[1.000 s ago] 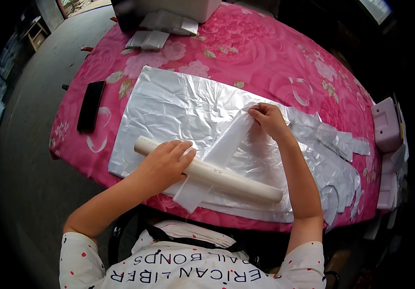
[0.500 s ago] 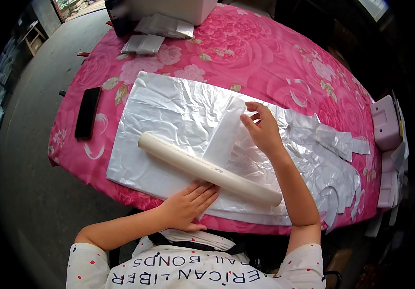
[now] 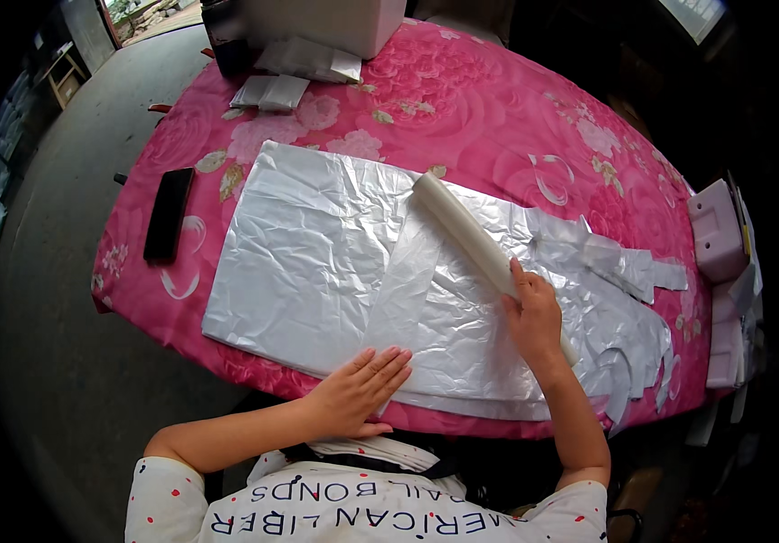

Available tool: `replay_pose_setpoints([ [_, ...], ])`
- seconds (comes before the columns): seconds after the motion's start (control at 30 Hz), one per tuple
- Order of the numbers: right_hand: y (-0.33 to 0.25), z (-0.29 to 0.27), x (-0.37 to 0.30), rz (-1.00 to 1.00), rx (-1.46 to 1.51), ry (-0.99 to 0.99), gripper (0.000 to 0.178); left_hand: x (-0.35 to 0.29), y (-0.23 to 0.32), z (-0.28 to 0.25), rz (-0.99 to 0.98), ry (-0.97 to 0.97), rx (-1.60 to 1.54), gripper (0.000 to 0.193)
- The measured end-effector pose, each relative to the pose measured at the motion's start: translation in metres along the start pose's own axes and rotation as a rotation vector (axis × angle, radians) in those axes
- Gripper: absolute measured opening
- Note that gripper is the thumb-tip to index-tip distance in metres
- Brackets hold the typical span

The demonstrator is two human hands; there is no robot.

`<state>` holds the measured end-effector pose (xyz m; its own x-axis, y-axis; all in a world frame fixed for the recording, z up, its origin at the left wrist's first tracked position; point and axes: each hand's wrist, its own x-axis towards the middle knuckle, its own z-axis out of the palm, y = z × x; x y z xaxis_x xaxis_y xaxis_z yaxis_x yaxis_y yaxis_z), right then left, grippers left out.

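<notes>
A stack of thin, wrinkled white plastic bags [image 3: 308, 208] is spread across the table. My left hand [image 3: 367, 385] lies flat on its near edge, fingers stretched out and holding nothing. On the right half of the stack rests a white plastic pipe [image 3: 462, 226], slanting from the far middle toward the near right. My right hand [image 3: 534, 312] grips this pipe along its nearer half, with the thumb on its left side. Part of the pipe is hidden under that hand. A folded-over strip of plastic [image 3: 399, 290] crosses the middle of the stack.
A pink flowered tablecloth [image 3: 489, 109] covers the table. At the left lies a black phone [image 3: 169, 215]. Small packs of folded plastic [image 3: 270, 92] sit at the back, before a white box [image 3: 326, 23]. Pale pink containers [image 3: 717, 231] stand at the right edge.
My right hand has come down from above the plastic onto the pipe. The pipe has moved right, away from my left hand, and turned steeper. My left hand stays in place.
</notes>
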<state>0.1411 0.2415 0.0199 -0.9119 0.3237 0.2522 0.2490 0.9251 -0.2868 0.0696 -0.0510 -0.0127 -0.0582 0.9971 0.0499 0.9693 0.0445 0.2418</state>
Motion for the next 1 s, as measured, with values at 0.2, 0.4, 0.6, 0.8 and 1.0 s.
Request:
replay_pose_setpoints([
  [0.2,-0.002,-0.021,-0.006,-0.035,0.183,-0.029,0.056,-0.006,-0.027,-0.014,0.146,-0.051,-0.141,0.081],
  [0.4,-0.056,-0.002,-0.023,-0.390,0.176,-0.154,0.053,-0.010,-0.006,0.005,0.038,-0.031,-0.076,0.073],
  [0.6,-0.055,0.035,0.047,-0.385,0.132,-0.025,0.052,-0.014,0.007,0.018,0.005,0.002,0.169,0.072],
  [0.8,-0.049,0.061,0.114,-0.354,0.066,0.107,0.052,-0.009,-0.013,-0.011,0.161,-0.140,0.024,0.067],
  [1.0,-0.069,0.046,0.069,-0.524,0.306,-0.062,0.052,-0.019,-0.039,-0.016,0.366,-0.092,-0.099,0.061],
])
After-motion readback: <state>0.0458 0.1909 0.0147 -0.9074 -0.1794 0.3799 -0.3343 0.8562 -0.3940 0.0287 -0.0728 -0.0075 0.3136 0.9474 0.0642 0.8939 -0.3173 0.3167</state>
